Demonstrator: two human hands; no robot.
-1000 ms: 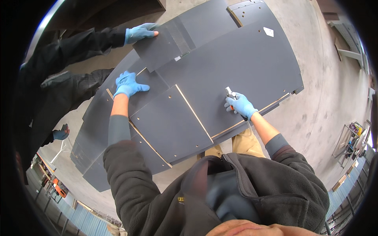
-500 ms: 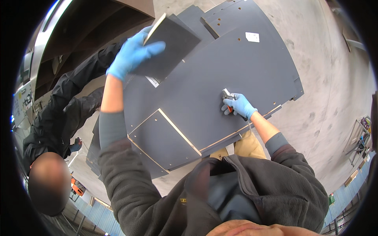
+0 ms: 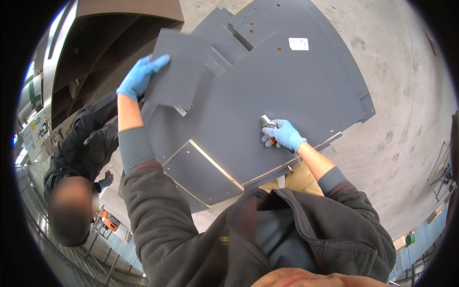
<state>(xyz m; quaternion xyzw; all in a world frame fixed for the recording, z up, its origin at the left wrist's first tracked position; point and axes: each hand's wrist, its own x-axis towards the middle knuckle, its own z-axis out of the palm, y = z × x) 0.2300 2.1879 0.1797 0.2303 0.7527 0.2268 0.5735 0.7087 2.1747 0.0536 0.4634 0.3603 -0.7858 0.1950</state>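
Observation:
My left hand (image 3: pixel 139 77), in a blue glove, grips the left edge of a small dark grey panel (image 3: pixel 179 67), fingers behind and thumb across its face. The panel is raised over the far left of a stack of large grey boards (image 3: pixel 291 91). My right hand (image 3: pixel 288 136), also gloved in blue, is closed around an air blow gun (image 3: pixel 269 122) with a metal nozzle and an orange part. A thin hose (image 3: pixel 296 156) runs from it past my wrist. The gun is above the broad board, its nozzle pointing away from me.
A brown shelved cabinet (image 3: pixel 110 48) stands at the far left. Beside it is a co-worker (image 3: pixel 81 143) in dark clothes. A piece with bare wood edges (image 3: pixel 198 170) lies at the near left of the stack. Concrete floor (image 3: pixel 382 81) spreads to the right.
My left hand has moved left with the small panel and turned it, so its pale edge no longer shows. The blow gun has shifted slightly left and nearer in the picture.

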